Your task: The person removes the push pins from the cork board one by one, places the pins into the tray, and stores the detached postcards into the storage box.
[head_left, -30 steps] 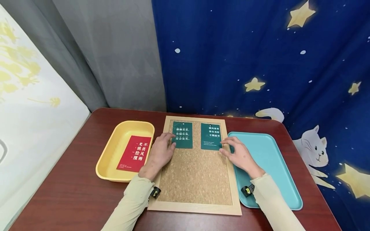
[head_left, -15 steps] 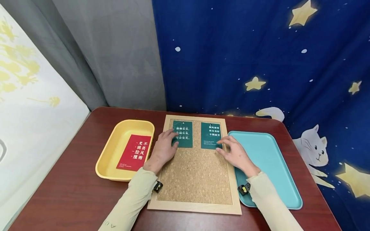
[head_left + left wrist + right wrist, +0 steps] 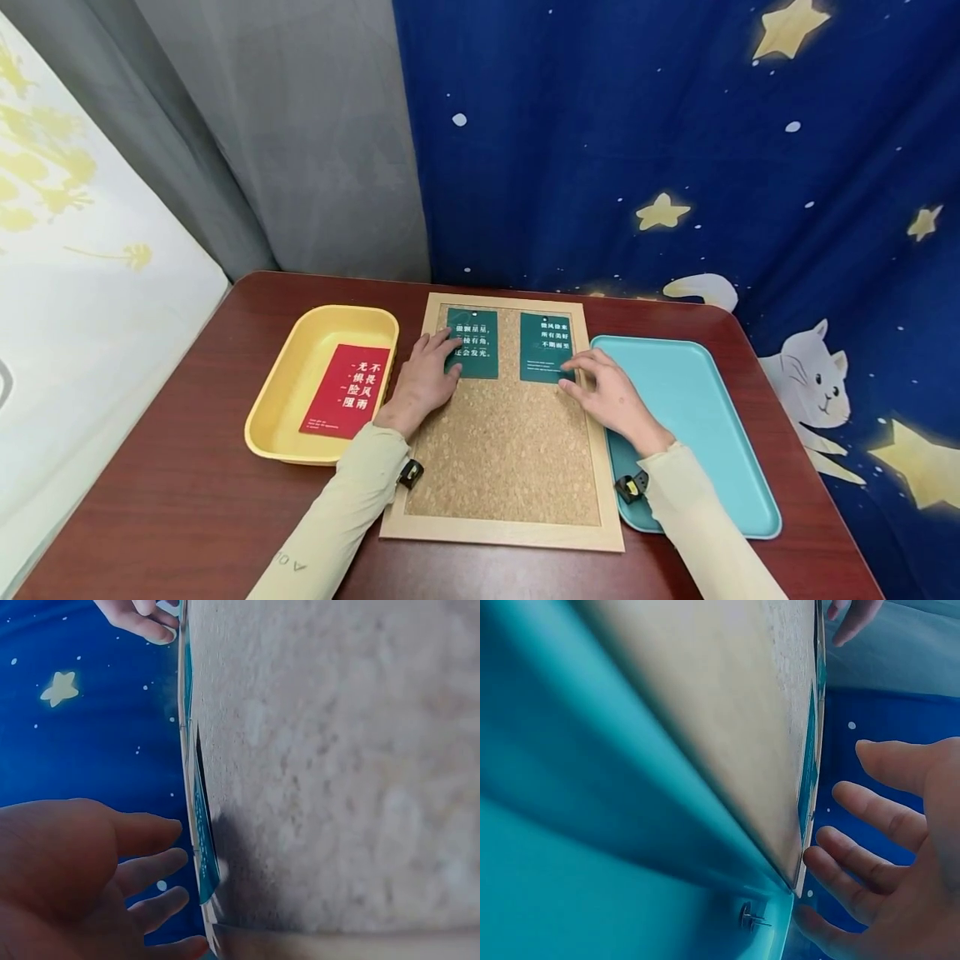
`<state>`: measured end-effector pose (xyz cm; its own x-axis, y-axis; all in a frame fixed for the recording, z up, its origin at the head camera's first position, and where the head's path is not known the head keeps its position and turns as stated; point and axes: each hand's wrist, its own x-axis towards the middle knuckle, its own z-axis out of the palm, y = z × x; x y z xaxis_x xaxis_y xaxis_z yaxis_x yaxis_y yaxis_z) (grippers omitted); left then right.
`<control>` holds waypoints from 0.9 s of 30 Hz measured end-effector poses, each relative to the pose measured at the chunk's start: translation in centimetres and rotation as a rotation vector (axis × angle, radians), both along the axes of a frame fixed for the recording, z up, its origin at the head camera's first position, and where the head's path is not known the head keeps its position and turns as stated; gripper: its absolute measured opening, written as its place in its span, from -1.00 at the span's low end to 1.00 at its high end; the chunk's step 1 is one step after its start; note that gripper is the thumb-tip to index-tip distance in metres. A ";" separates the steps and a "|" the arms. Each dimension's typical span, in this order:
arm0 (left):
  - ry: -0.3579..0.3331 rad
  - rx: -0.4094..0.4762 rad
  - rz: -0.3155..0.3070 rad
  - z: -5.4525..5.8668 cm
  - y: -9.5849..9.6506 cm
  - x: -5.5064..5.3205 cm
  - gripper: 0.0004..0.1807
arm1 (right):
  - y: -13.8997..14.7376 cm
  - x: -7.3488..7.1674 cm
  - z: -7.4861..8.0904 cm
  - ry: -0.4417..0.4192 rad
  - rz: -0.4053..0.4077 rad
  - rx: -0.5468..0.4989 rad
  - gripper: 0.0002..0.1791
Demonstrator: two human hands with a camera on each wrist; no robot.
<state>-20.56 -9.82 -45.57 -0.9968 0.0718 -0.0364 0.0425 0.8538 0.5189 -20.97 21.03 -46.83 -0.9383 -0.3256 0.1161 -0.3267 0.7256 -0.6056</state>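
Two dark green cards with white writing lie side by side at the far end of a wood-framed cork board (image 3: 502, 458). A small pin head shows at the top of each. My left hand (image 3: 423, 377) reaches over the left green card (image 3: 482, 323), its fingertips overlapping the card's left part, fingers loosely spread. Over the lower right corner of the right green card (image 3: 536, 337) hover the fingertips of my right hand (image 3: 611, 396), slightly bent and apart. In the wrist views, the left hand (image 3: 82, 862) and the right hand (image 3: 900, 847) hold nothing.
Left of the board stands a yellow tray (image 3: 281, 400) with a red card (image 3: 337, 392) in it. A teal tray (image 3: 690, 417) lies against the board's right side, with a pushpin (image 3: 748, 918) inside, seen in the right wrist view. A starry curtain (image 3: 562, 167) hangs behind the table.
My left hand has slid a little right, farther over the left green card. My right hand has shifted slightly left over the right card's corner. Both cards stay in place on the board.
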 end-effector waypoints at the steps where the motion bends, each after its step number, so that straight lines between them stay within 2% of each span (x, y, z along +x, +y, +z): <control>1: -0.008 -0.005 0.000 0.0 0.0 -0.1 -0.48 | 0.0 0.0 0.0 -0.003 0.000 0.000 -0.65; 6: -0.024 -0.025 -0.003 0.0 0.0 -0.1 -0.46 | -0.1 0.0 0.0 -0.009 -0.004 0.001 -0.65; 22: 0.022 -0.110 0.010 -0.6 -0.2 -0.5 -0.47 | -1.0 -0.3 0.7 0.016 0.018 0.000 -0.65; 27: 0.008 -0.126 0.013 -0.5 -0.2 -0.4 -0.47 | -1.3 -0.4 0.9 0.017 0.033 0.007 -0.66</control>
